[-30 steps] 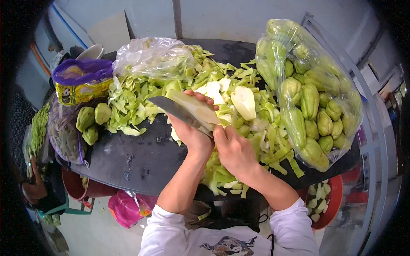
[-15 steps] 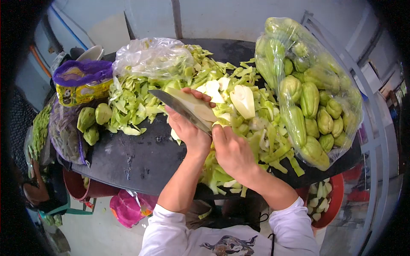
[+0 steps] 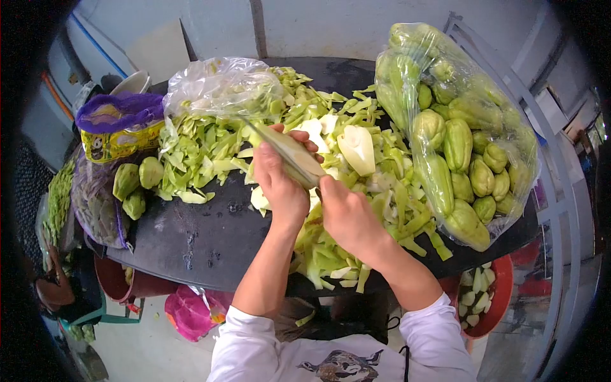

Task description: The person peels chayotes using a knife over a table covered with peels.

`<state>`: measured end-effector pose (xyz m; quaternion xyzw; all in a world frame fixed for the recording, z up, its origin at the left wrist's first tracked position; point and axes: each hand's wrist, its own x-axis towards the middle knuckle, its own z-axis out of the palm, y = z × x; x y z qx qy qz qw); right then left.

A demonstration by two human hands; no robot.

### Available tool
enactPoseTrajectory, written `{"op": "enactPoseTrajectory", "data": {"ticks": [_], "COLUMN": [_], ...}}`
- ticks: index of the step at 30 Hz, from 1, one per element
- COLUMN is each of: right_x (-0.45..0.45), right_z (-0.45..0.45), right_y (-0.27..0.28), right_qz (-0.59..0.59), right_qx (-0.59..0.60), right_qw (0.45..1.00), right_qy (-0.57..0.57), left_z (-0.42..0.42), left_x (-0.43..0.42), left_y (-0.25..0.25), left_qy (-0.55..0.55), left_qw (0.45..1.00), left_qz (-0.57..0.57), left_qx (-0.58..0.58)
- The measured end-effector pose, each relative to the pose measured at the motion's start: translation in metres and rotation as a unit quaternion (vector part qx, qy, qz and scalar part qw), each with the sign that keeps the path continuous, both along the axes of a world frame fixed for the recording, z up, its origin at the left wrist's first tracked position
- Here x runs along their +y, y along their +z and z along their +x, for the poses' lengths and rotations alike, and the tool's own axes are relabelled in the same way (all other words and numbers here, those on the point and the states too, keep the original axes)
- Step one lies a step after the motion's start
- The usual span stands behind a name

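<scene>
My left hand is closed around a pale, peeled piece of chayote, fingers behind it and thumb along its near side. In my right hand is a knife, its handle hidden by the fingers. The blade runs up and left along the near side of the chayote, seen nearly edge-on. Just beyond my hands, a cut pale chayote piece lies on a heap of green peelings.
A clear bag of whole chayotes stands at the right of the black table. A plastic bag rests on peelings at the back. Loose chayotes lie beside a purple mesh bag. Below right is a red tub with pale pieces.
The knife blade has turned from showing its broad flat side to nearly edge-on against the chayote. My left hand has shifted slightly; both hands keep their hold.
</scene>
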<state>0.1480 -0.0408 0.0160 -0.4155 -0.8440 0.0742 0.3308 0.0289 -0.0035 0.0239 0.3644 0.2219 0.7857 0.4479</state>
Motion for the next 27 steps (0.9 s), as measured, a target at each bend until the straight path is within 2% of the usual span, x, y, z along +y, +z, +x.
{"op": "enactPoseTrajectory", "data": {"ticks": [2,8,20,24,25,27], "right_x": [0.001,-0.005,-0.009,-0.008,-0.006,-0.001], "right_z": [0.003,0.009,0.035,0.037,0.038,0.044], "right_y": [0.002,0.011,0.043,0.042,0.040,0.035], "right_qz": [-0.003,-0.050,-0.168,-0.174,-0.174,-0.210], "right_qx": [0.022,0.055,0.101,0.102,0.102,0.182], "right_qw": [1.000,0.997,0.979,0.979,0.979,0.958], "right_qy": [0.000,0.008,0.055,0.039,0.039,0.076], "left_z": [0.002,0.004,-0.011,-0.010,-0.008,-0.006], "left_x": [0.000,-0.001,0.005,0.003,-0.001,0.015], "left_y": [0.000,-0.005,-0.003,-0.001,0.006,0.000], "left_qy": [-0.003,0.059,0.054,0.045,-0.008,0.020], "left_qw": [0.999,0.981,0.950,0.951,0.967,0.994], "left_qz": [-0.015,0.050,0.138,0.124,0.104,-0.001], "left_qx": [0.032,0.179,0.275,0.278,0.230,0.103]}}
